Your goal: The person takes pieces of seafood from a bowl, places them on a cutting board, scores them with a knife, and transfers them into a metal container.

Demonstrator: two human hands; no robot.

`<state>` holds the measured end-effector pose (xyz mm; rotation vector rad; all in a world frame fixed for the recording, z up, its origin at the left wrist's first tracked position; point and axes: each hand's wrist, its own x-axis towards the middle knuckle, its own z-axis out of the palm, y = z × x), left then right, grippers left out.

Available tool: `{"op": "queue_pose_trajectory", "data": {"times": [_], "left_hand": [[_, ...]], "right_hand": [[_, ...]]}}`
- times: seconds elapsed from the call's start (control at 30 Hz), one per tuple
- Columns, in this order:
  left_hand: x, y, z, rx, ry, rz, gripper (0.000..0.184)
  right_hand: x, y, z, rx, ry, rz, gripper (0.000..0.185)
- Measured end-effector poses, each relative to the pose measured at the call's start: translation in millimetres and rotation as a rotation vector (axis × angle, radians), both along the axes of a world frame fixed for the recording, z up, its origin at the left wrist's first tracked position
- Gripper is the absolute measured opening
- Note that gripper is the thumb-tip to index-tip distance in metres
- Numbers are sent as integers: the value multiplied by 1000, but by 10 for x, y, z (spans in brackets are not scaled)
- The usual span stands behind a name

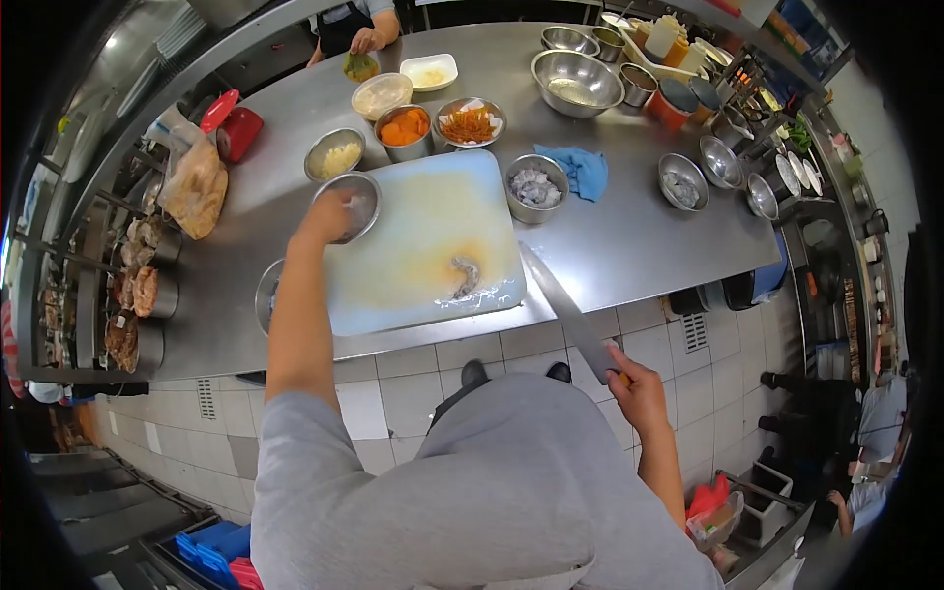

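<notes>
My left hand (332, 212) reaches into a metal bowl (367, 205) at the upper left corner of the white cutting board (413, 226); its fingers are blurred and partly hidden. In my right hand (637, 385) is the handle of a large knife (570, 313), whose blade points up and left towards the board's right edge. One grey shrimp (465, 278) lies on the lower right part of the board. A metal bowl of peeled shrimp (536, 187) stands just right of the board.
Behind the board are bowls of yellow pieces (339, 158), orange slices (404, 127) and orange strips (470, 123). A blue cloth (580, 173) lies at the right. Another person's hand (368, 40) holds something green at the far side. A bagged item (195, 192) sits left.
</notes>
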<state>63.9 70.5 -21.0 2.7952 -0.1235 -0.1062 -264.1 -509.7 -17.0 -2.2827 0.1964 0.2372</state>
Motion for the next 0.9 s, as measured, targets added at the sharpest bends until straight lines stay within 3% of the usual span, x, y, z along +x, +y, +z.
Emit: {"op": "queue_pose_trajectory", "data": {"times": [0.07,0.17,0.23,0.37,0.43,0.5,0.57,0.63,0.67,0.7,0.77,0.9], "left_hand": [[3,65,101,-146,-76,25,50],[-183,-40,663,-255,-166,108,43],[-356,-267,942,-367,-360,280,33],[-328,-271,418,-333,-369,347,24],[-558,-452,208,422,-250,318,19],[-687,-592,62,263,-603,200,19],[-770,-849,-26,-117,-291,153,23],[-1052,-1355,-159,-271,44,160,36],[-1217,-1658,-196,-324,46,161,43],[-1366,-1941,-230,-377,49,161,52],[-1530,-2314,-436,-205,-198,22,62],[-1345,-2532,-734,-322,-183,23,61]], "right_hand": [[-50,-33,-58,-13,-167,-20,51],[-86,-61,-63,6,-73,-130,51],[-89,-91,-120,13,-78,-148,51],[-72,-88,-74,-4,-92,-171,51],[-88,-131,-124,-2,-170,-136,50],[-123,-169,-120,-5,-242,-118,50],[-174,-194,-92,38,-169,-167,50],[-213,-246,-146,17,-175,-175,51],[-228,-271,-165,-2,-179,-173,51],[-245,-299,-156,-1,-184,-184,51],[-298,-357,-134,-35,-109,-196,52],[-430,-492,-184,-37,-152,-237,52]]}}
